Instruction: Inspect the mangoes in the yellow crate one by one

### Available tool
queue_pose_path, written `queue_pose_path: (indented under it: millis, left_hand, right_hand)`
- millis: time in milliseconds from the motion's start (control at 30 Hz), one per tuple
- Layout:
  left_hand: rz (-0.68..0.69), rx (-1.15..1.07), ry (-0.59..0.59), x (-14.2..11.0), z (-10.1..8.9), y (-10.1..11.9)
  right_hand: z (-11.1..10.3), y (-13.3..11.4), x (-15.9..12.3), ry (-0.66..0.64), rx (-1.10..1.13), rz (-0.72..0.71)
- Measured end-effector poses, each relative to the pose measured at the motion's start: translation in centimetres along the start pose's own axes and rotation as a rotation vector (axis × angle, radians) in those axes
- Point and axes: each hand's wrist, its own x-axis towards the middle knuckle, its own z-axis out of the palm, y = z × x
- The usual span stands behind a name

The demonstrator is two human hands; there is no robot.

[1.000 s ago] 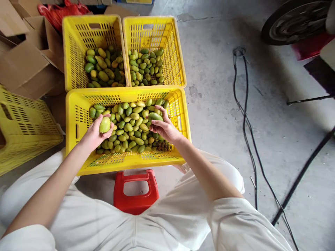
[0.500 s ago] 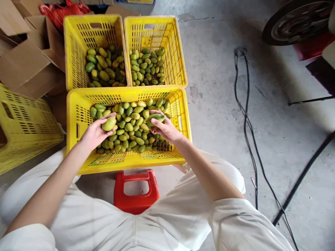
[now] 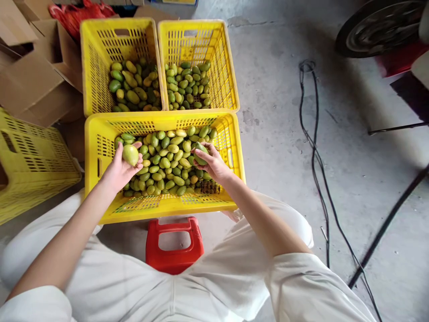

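Note:
A yellow plastic crate (image 3: 100, 210) full of small green and yellowish mangoes stands on the floor between my knees. My left hand (image 3: 118, 170) is closed around a yellowish mango (image 3: 130, 154) over the crate's left side. Over its right side, my right hand (image 3: 213, 164) grips a green mango (image 3: 200, 152) with the fingers wrapped round it. Both hands hover just above the pile of fruit.
Two more yellow crates sit behind, the left crate (image 3: 90, 67) with larger mangoes, the right crate (image 3: 231, 67) with smaller ones. A red stool (image 3: 173, 245) is under me. Cardboard boxes (image 3: 31, 85) and an overturned yellow crate (image 3: 30, 165) lie left. Black cables (image 3: 315, 156) run over the concrete floor on the right.
My left hand has turned its mango upright and shifted it slightly left and up. My right hand has rotated its green mango in the fingers, staying over the same spot.

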Motion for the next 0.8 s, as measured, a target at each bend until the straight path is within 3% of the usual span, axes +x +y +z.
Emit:
queue_pose_path:
  millis: [300,533,800]
  left_hand:
    - [-0.110,0.028,-0.090,-1.2,0.8,0.7]
    - [0.002,0.072,-0.096,-0.7,0.2,0.1]
    - [-0.137,0.081,-0.141,-1.3,0.5,0.6]
  right_hand:
    - [0.2,-0.1,0.1,-0.061,0.017,-0.064]
    - [0.2,0.0,0.1,-0.047,0.018,-0.084]
    - [-0.9,-0.5,1.0,0.016,0.211,0.076]
